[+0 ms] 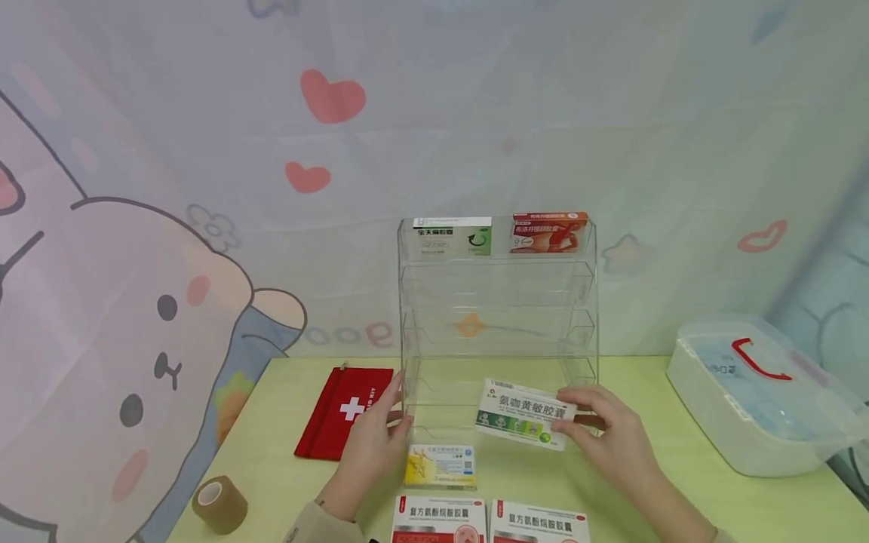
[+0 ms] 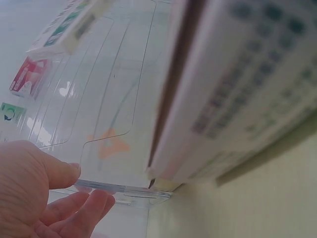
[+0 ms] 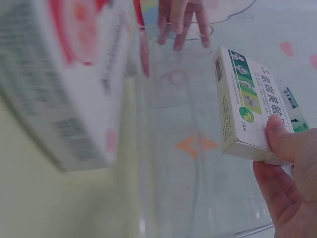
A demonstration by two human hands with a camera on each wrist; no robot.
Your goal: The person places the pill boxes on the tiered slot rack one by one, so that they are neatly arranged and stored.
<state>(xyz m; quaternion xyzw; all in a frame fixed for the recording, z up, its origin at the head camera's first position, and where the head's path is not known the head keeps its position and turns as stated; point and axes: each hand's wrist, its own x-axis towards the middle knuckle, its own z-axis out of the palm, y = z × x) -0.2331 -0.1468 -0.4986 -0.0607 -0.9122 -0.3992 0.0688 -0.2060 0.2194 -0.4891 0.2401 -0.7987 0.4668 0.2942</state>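
Observation:
My right hand pinches a white and green medicine box by its right end, thumb on the printed front and fingers behind. The box tilts slightly, in front of the lower tiers of a clear acrylic display rack. On the rack's left side, my left hand grips the edge of the side panel; the left wrist view has the thumb on one face and fingers on the other. A green and white box and a red box stand in the rack's top tier.
A yellow and white box lies before the rack, with two red and white boxes nearer. At left are a red first aid pouch and a brown tape roll. A lidded plastic case with a red handle stands right.

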